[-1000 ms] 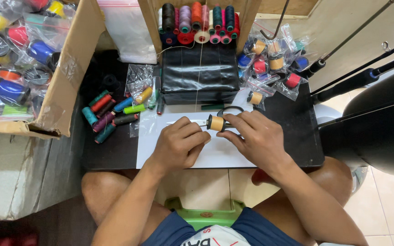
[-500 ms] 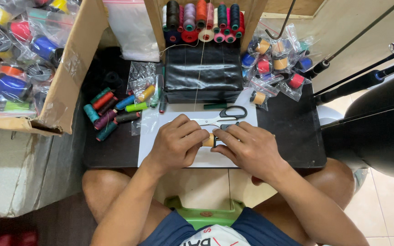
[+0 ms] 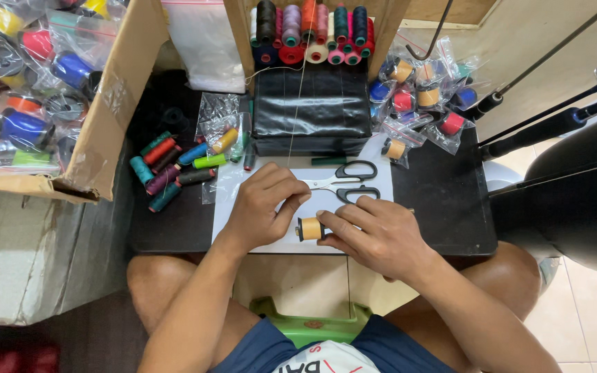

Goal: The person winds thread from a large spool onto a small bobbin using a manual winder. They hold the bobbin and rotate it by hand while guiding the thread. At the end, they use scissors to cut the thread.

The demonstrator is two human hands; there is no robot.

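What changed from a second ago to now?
The tan spool came toward the person, from beside the scissors down to the white sheet's near edge. Right hand still holds it; left hand moved with it, fingers by it. Scissors and loose spools stayed put.

Small tan spool of thread between two hands

The spool [image 3: 310, 228] lies on its side, one dark round end facing left, wound with pale orange-tan thread. The right hand [image 3: 374, 235] pinches its right end at the fingertips; the left hand [image 3: 265, 206] curls just above-left, fingertips close beside it.
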